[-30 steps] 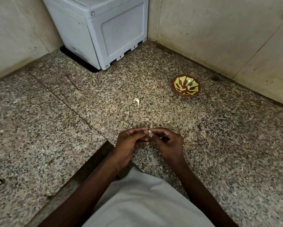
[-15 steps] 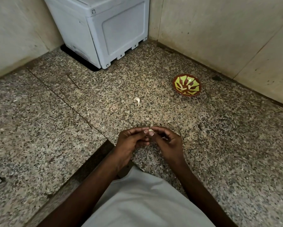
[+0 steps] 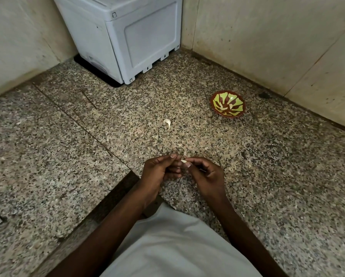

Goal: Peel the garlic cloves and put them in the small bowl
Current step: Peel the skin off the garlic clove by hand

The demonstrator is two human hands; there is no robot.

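Observation:
A small pale garlic clove (image 3: 183,161) is pinched between the fingertips of both hands, low over the speckled granite counter (image 3: 267,166). My left hand (image 3: 159,172) holds it from the left with curled fingers. My right hand (image 3: 204,174) pinches it from the right with thumb and forefinger. A second, unpeeled clove (image 3: 167,122) lies on the counter beyond my hands. The small brown bowl (image 3: 227,106) with a green pattern stands at the back right, near the wall, with a pale piece inside.
A light grey plastic appliance (image 3: 127,37) stands in the back corner. Tiled walls (image 3: 277,41) close the counter at the back and right. A step edge (image 3: 115,188) runs diagonally at left. Small bits of peel (image 3: 184,153) lie just beyond my fingers.
My fingers have shifted slightly on the clove; its pale tip shows a little more between my fingertips. The bowl and the loose clove have not moved.

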